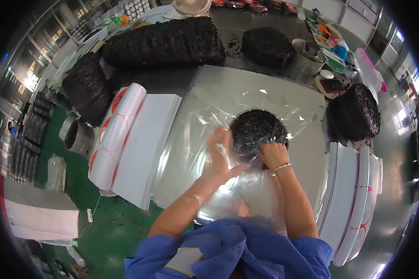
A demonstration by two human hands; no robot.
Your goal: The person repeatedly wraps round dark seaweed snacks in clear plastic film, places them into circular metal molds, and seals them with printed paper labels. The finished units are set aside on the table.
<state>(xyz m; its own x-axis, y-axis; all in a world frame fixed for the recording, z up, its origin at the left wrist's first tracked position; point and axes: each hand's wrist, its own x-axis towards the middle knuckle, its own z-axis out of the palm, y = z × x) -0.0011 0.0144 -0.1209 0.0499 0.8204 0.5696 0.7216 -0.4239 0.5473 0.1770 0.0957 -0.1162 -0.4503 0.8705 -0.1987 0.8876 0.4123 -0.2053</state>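
A round metal ring mould (287, 134) filled with dark, shredded, leafy material (253, 127) stands on a stack of clear plastic sheets (202, 115) before me. Loose clear film spreads over and around it. My left hand (221, 150), slightly blurred, lies against the film at the mould's left side, fingers extended and thumb apart. Inside the near right part of the mould, my right hand (274, 153) presses on the dark material with its fingers curled; a bracelet circles that wrist. Whether the right fingers pinch film or material is hidden.
Large dark compressed blocks (164, 43) lie at the back, with others at left and right (354, 111). White sheet stacks with rolled printed sheets (122, 136) flank the plastic. A metal pot (309, 55), a phone (331, 85) and a fan (192, 7) stand farther back.
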